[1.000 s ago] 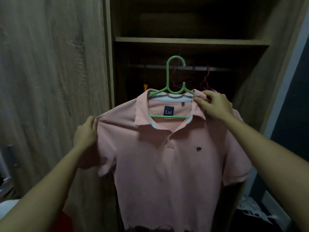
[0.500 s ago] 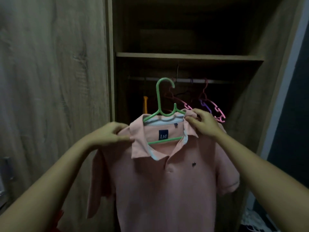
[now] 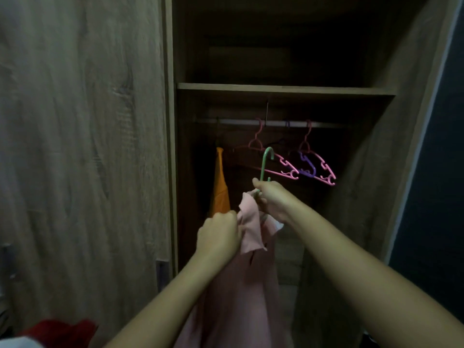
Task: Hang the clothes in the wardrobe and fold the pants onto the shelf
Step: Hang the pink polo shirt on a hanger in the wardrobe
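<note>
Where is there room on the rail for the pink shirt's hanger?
For the green hanger, the rail is bare between the orange garment and the left pink hanger, and again from the right pink hanger to the wardrobe's right wall. Between the two pink hangers it is crowded, with a purple hanger there.

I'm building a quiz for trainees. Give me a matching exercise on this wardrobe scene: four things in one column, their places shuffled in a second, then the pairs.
Things
1. green hanger
2. pink shirt
3. orange garment
4. purple hanger

Places
A. hanging at the left end of the rail
B. bare, on the rail among the pink hangers
C. bunched in the left hand
D. gripped by the right hand, hook below the rail

Pairs: 1-D, 2-C, 3-A, 4-B.
</note>
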Available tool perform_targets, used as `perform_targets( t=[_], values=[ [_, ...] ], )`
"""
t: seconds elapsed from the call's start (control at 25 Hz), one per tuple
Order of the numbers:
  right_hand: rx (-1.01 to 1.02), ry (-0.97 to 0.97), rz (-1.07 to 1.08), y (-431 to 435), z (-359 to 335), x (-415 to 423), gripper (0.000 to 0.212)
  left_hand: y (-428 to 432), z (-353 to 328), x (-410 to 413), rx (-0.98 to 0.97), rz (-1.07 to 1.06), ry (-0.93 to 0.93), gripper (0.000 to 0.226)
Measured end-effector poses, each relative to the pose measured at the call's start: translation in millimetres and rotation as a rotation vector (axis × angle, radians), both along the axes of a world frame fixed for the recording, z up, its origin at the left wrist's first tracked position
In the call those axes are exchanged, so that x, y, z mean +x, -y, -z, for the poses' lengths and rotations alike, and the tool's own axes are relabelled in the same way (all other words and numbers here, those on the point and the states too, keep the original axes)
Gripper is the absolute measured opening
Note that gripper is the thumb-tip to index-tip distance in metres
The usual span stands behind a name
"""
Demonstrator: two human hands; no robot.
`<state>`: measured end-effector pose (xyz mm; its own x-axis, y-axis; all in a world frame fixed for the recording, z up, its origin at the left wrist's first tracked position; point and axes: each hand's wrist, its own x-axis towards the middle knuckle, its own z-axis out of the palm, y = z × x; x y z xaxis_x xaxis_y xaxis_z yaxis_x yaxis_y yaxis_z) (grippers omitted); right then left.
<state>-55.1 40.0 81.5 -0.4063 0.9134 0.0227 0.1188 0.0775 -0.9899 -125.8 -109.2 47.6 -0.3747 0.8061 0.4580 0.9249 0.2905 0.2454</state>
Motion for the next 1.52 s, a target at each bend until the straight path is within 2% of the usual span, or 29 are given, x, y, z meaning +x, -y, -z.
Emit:
perform_targets(
  t=[0.08, 0.12, 0.2, 0.24, 0.36, 0.44, 0.52, 0.68, 0.88, 1.04, 1.16, 1.36, 1.48, 1.52],
  values=[
    [0.058, -0.011, 0.067, -18, 4, -1, 0.048, -10, -1, 11, -0.038, 0.066, 0.072, 0.034],
    [0.077, 0.032, 0.099, -15, 1, 0, 0.048, -15, -3, 12, -0.084, 0.141, 0.171, 0.041],
    [0.085, 0.045, 0.051, -16, -6, 0, 0.04, -23, -11, 7, -0.135, 0.276, 0.401, 0.055],
    [0.116, 0.064, 0.01, -20, -9, -1, 0.033, -31, -16, -2, -0.078, 0.259, 0.445, 0.055],
    [0.273, 0.158, -0.001, -55, -11, -14, 0.016, -67, -32, -45, 0.235, 0.064, 0.404, 0.032],
    [0.39, 0.225, 0.016, -73, -17, -23, 0.003, -103, -37, -71, 0.298, 0.033, 0.399, 0.024],
    [0.523, 0.327, 0.001, -96, -22, -30, 0.017, -145, -44, -85, 0.313, -0.033, 0.326, 0.026],
    [0.742, 0.472, -0.032, -133, -36, -51, 0.03, -206, -49, -108, 0.258, -0.143, 0.283, 0.052],
    [0.778, 0.394, -0.006, -176, -62, -79, 0.023, -231, -37, -150, 0.248, -0.352, 0.404, 0.045],
    [0.74, 0.397, 0.024, -196, -88, -108, 0.021, -242, -38, -154, 0.178, -0.271, 0.382, 0.046],
    [0.7, 0.556, -0.1, -201, -104, -125, 0.034, -245, -39, -154, 0.174, -0.21, 0.359, 0.035],
    [0.803, 0.747, -0.192, -207, -113, -145, 0.04, -246, -38, -155, 0.195, -0.166, 0.374, 0.028],
    [0.685, 0.65, -0.216, -219, -98, -154, 0.037, -245, -38, -156, 0.216, -0.169, 0.381, 0.029],
    [0.673, 0.671, -0.21, -221, -94, -154, 0.036, -244, -37, -156, 0.22, -0.166, 0.385, 0.029]
  ],
)
